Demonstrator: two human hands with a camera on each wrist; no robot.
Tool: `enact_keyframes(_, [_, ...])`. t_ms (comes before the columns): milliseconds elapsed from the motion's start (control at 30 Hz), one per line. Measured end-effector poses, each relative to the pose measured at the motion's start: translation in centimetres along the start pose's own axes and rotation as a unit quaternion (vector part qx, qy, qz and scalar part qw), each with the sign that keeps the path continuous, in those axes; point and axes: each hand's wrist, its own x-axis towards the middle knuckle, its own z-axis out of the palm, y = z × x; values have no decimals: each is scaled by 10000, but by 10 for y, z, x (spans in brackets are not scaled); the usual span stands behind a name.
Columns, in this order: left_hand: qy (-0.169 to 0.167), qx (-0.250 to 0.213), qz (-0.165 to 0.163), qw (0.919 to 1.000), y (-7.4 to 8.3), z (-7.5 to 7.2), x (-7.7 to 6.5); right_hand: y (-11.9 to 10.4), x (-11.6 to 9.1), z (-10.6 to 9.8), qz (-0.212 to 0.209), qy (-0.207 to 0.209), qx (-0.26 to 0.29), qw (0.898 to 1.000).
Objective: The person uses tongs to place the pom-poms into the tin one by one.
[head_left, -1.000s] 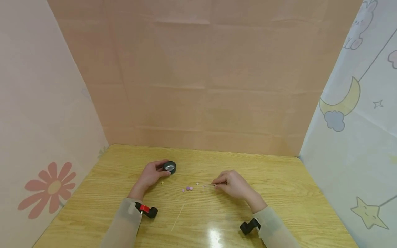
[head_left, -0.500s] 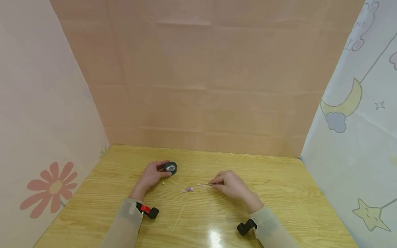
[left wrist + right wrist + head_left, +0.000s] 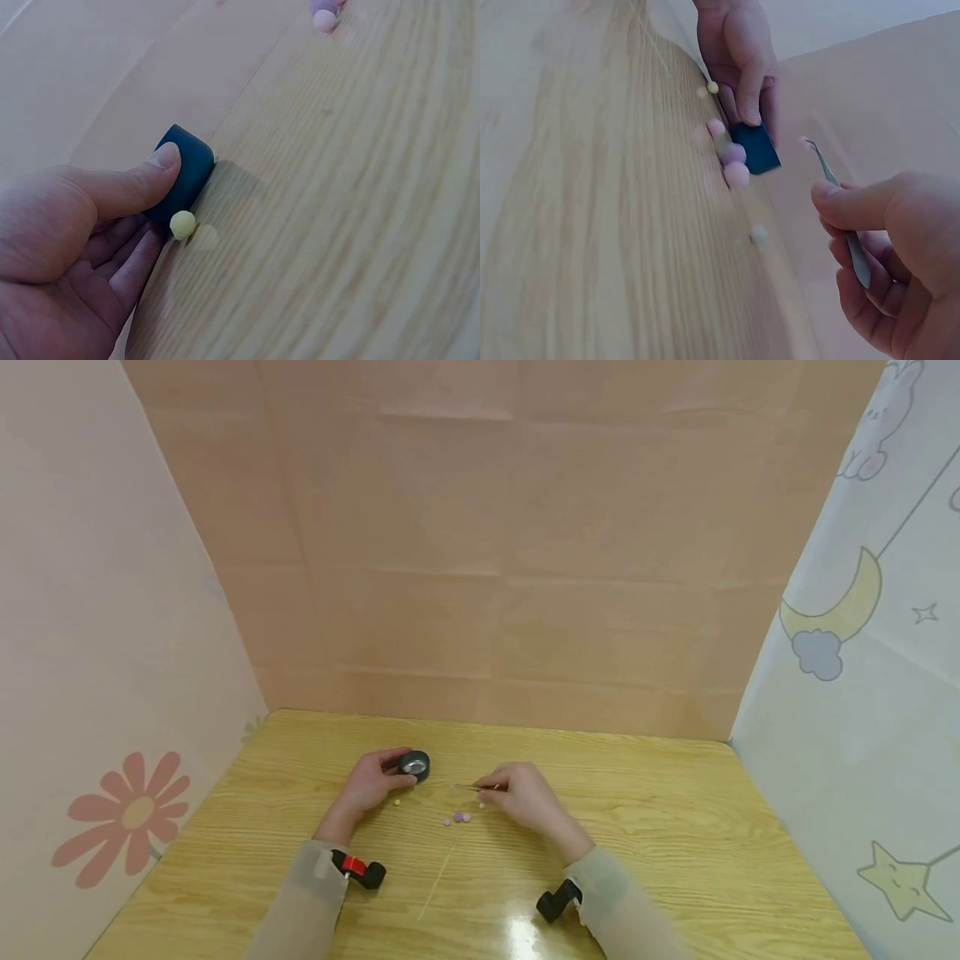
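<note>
My left hand grips a small dark round cup from the side, thumb on its near wall, on the far half of the table. Bent-tip tweezers are pinched in my right hand, to the right of the cup. A tiny pale pink pom-pom is at their tips, above the tabletop. A yellow pom-pom lies beside the left fingers. In the head view, a purple pom-pom lies between two pink ones, and a whitish pom-pom sits below the right fingers.
The wooden table carries a thin pale line in front of the pom-poms. A brown backdrop rises at its far edge, with printed sheets at both sides. Black wrist cameras sit on both sleeves.
My right hand has lifted the tweezers from near the whitish pom-pom and carried them left and away from me, toward the cup. The left hand keeps the cup in the same place.
</note>
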Motion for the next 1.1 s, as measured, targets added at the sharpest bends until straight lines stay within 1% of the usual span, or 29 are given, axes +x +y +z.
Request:
enact_keyframes(233, [13, 2, -32, 10000, -3, -1, 2, -17, 28, 27, 449, 261, 120, 9986])
enact_keyframes(333, [24, 24, -42, 10000, -2, 0, 1, -23, 38, 34, 471, 320, 64, 9984])
enact_keyframes(467, [28, 24, -31, 10000, 0, 1, 0, -26, 49, 42, 474, 344, -236, 9980])
enact_keyframes(700, [-6, -65, 36, 10000, -1, -1, 1, -27, 58, 56, 587, 305, -742, 9950])
enact_keyframes(900, [-6, -100, 18, 9999, 0, -1, 1, -31, 62, 61, 459, 667, -1010, 9916])
enact_keyframes(1000, [-1, -145, 36, 9999, 1, -1, 0, -34, 64, 62, 498, 782, -1093, 9897])
enact_keyframes(1100, [4, -160, 50, 9999, 1, -1, 0, -36, 64, 63, 661, 761, -1148, 9883])
